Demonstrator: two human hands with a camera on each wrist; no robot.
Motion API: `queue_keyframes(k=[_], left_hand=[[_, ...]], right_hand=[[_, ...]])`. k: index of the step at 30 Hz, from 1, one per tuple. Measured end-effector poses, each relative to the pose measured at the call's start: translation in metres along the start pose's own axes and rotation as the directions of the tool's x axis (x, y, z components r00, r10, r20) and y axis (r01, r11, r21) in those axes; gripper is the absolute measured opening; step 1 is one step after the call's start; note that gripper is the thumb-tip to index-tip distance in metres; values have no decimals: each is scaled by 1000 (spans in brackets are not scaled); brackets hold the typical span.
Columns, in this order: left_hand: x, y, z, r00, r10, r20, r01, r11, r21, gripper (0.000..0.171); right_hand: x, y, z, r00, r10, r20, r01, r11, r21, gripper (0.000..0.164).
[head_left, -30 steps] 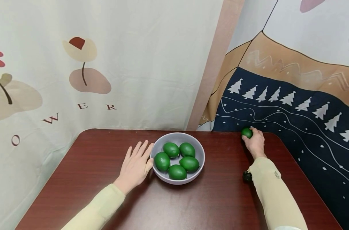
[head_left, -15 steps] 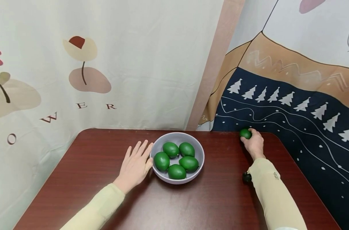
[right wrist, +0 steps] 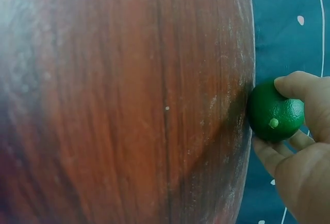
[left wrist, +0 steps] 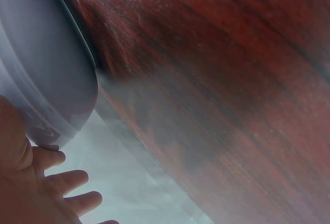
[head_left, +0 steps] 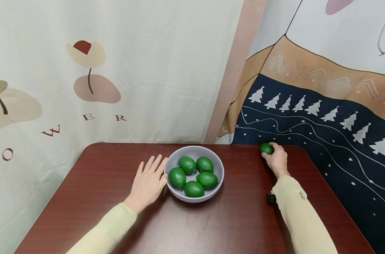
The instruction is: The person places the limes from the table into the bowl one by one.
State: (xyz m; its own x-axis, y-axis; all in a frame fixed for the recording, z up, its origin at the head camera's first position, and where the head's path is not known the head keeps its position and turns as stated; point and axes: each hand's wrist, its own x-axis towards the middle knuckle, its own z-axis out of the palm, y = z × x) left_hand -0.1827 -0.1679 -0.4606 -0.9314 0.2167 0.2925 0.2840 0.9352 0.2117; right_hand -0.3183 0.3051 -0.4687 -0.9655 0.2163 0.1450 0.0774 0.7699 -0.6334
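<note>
A grey bowl [head_left: 194,200] with several green limes [head_left: 194,189] in it stands mid-table. Against its left rim rests my left hand [head_left: 149,181], fingers straight and spread; the left wrist view has the fingertips at the side of the bowl [left wrist: 46,54]. Over at the back right of the table, my right hand [head_left: 277,159] grips a single lime [head_left: 266,148] between thumb and fingers. In the right wrist view this lime [right wrist: 276,112] shows its stem end, with the thumb on one side and fingers on the other, close by the table edge.
The dark red wooden table [head_left: 237,218] has rounded back corners. Behind it hangs a pale curtain [head_left: 154,70] with flower prints, and to the right a navy cloth [head_left: 306,130] with white trees. A small black device [head_left: 270,198] sits at the right wrist.
My right hand and the lime in it have shifted slightly left along the back edge. The left hand stays at the bowl, and the whole head view has drifted a little.
</note>
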Motion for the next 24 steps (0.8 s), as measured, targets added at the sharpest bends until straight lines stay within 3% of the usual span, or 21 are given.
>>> queue_keyframes(k=[9, 24], left_hand=[[0, 0, 0, 1000, -5, -1, 5, 1000, -10, 57], [0, -1, 2, 1000, 0, -13, 0, 1000, 0, 57]], right_hand=[[-3, 3, 3, 1000, -26, -15, 25, 1000, -8, 54], [-17, -3, 1, 999, -28, 25, 29, 1000, -12, 54]])
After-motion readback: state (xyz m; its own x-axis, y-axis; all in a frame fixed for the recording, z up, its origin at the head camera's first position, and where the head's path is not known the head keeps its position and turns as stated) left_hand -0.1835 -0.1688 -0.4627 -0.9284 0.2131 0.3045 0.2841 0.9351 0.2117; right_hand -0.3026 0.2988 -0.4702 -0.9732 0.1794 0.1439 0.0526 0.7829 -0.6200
